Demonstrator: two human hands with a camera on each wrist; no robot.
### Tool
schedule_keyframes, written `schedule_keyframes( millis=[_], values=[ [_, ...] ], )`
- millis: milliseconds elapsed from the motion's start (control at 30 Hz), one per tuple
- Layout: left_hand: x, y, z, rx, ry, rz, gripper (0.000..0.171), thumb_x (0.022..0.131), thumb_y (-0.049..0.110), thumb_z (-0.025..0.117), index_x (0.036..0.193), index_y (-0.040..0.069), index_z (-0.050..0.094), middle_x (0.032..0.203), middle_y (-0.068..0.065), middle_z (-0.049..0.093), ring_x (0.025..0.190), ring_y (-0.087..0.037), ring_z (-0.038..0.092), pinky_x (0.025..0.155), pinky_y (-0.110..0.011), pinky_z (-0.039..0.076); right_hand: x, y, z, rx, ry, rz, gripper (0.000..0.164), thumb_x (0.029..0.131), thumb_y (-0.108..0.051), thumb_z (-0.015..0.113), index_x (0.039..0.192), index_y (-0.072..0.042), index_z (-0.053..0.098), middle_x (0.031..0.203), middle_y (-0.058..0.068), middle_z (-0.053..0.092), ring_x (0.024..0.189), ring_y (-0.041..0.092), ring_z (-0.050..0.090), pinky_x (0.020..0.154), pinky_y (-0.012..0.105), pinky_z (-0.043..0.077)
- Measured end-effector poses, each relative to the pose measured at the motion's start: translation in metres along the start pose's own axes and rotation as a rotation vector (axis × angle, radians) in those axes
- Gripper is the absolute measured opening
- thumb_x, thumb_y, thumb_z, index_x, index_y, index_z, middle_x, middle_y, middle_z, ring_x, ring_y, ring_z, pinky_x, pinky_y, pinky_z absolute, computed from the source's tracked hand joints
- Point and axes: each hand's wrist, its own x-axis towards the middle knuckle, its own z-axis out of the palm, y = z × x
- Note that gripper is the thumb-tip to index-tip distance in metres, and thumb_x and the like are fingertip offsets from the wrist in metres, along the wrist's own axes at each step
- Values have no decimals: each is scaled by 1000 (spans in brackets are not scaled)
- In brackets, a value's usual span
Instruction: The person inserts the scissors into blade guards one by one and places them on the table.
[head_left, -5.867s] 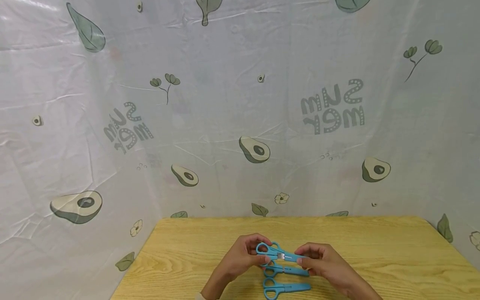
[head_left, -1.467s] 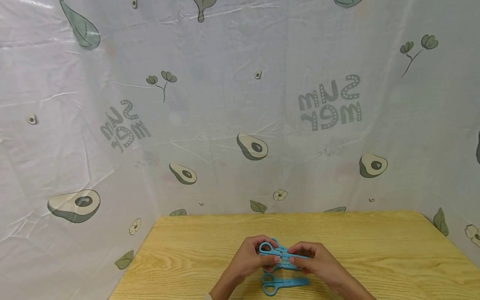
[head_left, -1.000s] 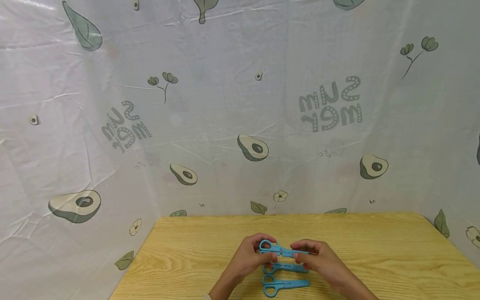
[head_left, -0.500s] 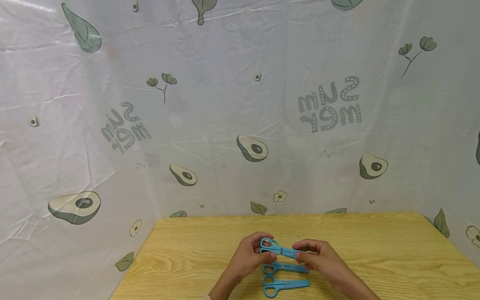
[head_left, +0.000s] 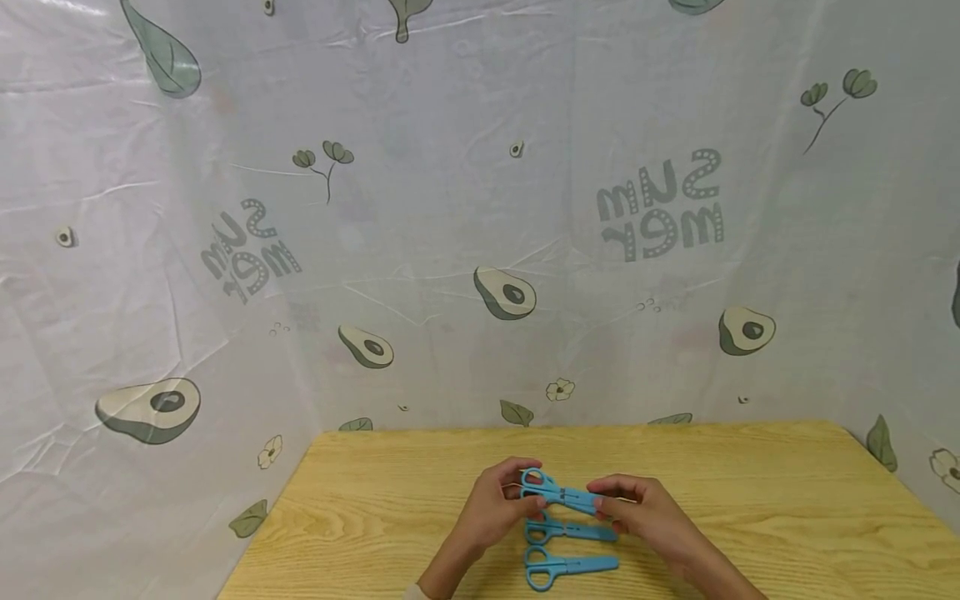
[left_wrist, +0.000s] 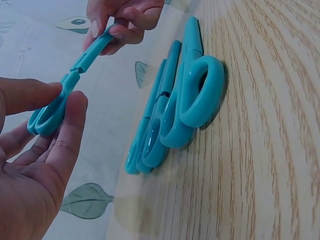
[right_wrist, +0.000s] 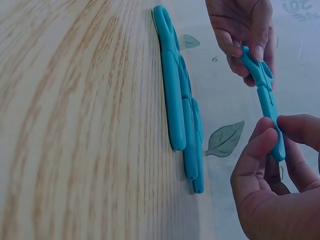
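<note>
A pair of blue scissors with a blue blade cover is held above the table between both hands. My left hand pinches the handle loops, thumb on the near side. My right hand pinches the cover toward its tip. In the left wrist view the cover meets the handles with a small notch at the joint; no long stretch of blade shows. Below lie covered scissors and, nearer me, another covered pair. The right wrist view shows a third cover in that row.
The wood-grain table reaches left, right and behind the hands. A pale plastic sheet printed with avocados and leaves hangs along its back and sides. The row of scissors lies directly under the held pair.
Earlier, silver blade showed between handles and cover; now they meet. Since 1.5 s ago my right hand has slid toward the cover's tip, and both hands have risen slightly with the scissors.
</note>
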Motion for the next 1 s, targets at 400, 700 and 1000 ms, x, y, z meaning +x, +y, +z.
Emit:
schedule_keyframes(
  millis=[400, 700, 1000],
  values=[
    [4, -3, -3, 74, 32, 19, 49, 93, 0, 76, 141, 0, 66, 112, -11, 75, 88, -23, 78, 77, -33, 67, 3, 2, -6, 11, 14, -13, 46, 108, -21, 66, 143, 9, 61, 117, 0, 73, 103, 20, 73, 86, 33, 63],
    [3, -3, -4, 70, 25, 14, 47, 96, 2, 77, 141, -1, 65, 116, -15, 75, 98, -50, 75, 83, -49, 68, 2, 3, -8, 17, -6, -17, 48, 108, -21, 66, 145, 9, 59, 122, 2, 72, 106, 21, 72, 88, 34, 63],
    [4, -4, -6, 109, 32, -16, 45, 97, 4, 76, 141, -1, 65, 118, -15, 75, 100, -35, 78, 83, -47, 68, 1, 3, -7, 0, -7, -12, 51, 108, -22, 66, 147, 10, 56, 129, 6, 70, 108, 20, 72, 89, 34, 63]
  ],
)
